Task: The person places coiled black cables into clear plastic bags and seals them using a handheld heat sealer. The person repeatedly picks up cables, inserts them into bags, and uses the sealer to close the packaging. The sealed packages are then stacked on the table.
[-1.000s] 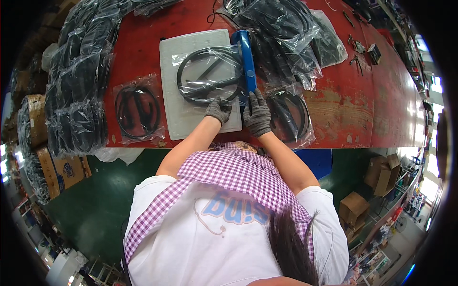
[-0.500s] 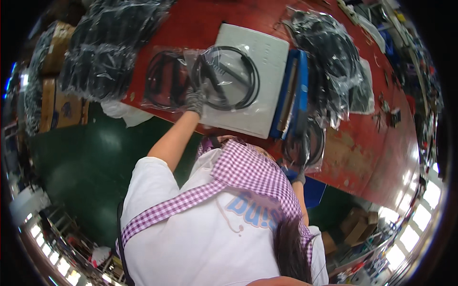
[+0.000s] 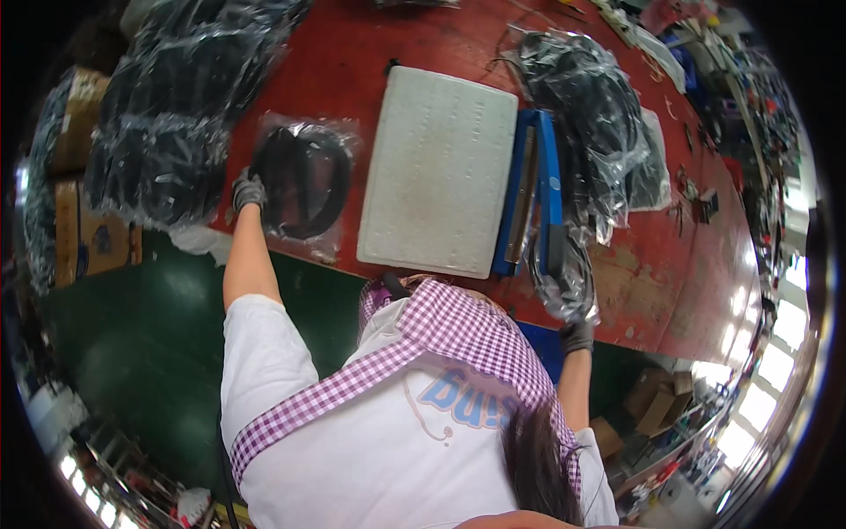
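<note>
Well, table (image 3: pixel 344 44): scuffed red, beyond green floor (image 3: pixel 159 353).
Slab (image 3: pixel 441 172): pale, rectangular.
Left bag (image 3: pixel 304 176): clear, crinkled, black coils (image 3: pixel 334 196) inside; left hand (image 3: pixel 248 189) at its left edge.
Right bag (image 3: pixel 567 275): right hand (image 3: pixel 577 337) at near edge.
Grips: I can't tell.

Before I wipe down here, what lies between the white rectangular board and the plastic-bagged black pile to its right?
A long blue device, in the head view.
</note>
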Demonstrator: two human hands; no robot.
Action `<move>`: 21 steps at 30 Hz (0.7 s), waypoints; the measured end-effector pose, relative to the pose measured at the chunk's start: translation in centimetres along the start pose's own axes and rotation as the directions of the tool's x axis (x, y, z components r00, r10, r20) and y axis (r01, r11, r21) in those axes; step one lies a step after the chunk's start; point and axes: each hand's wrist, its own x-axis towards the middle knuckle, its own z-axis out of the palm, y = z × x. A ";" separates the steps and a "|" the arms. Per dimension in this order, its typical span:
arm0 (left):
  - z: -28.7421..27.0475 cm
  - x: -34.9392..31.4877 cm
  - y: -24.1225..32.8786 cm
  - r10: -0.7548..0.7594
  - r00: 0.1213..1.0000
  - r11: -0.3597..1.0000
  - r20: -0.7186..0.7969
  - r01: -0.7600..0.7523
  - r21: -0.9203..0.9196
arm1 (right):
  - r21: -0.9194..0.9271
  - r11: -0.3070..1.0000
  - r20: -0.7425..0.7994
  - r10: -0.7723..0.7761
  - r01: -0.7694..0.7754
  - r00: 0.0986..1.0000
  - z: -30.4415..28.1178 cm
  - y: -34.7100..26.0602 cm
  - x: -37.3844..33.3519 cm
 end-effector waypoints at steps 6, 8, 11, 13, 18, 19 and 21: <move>0.5 -2.1 6.5 0.058 0.976 0.995 -0.212 -0.073 -0.064 | 0.076 0.749 0.069 -0.662 0.658 0.746 8.9 -15.6 -12.5; -4.4 -7.5 14.4 0.306 0.952 0.926 -0.004 -0.298 -0.233 | 0.153 0.624 0.178 -0.780 0.766 0.600 10.9 -18.5 -16.1; -2.2 -14.5 19.7 0.625 0.633 0.358 0.456 0.287 -0.889 | 0.305 0.516 0.340 -0.844 0.800 0.415 15.2 -18.9 -22.7; -3.1 -20.0 24.0 0.728 0.327 0.324 0.602 0.610 -0.723 | 0.375 0.512 0.459 -0.827 0.773 0.325 16.7 -18.0 -25.6; -5.6 -22.5 28.6 0.924 -0.138 0.185 0.356 0.977 -0.102 | 0.138 0.777 0.857 -0.404 0.614 0.319 15.5 -16.0 -27.8; -4.9 -21.4 27.6 0.851 -0.151 0.126 0.504 0.988 0.084 | -0.018 0.825 0.889 -0.245 0.565 0.387 15.1 -16.1 -27.3; 0.7 -18.9 22.8 0.820 0.203 0.214 0.535 0.759 -0.614 | -0.191 0.868 0.800 -0.133 0.458 0.586 14.7 -13.1 -23.9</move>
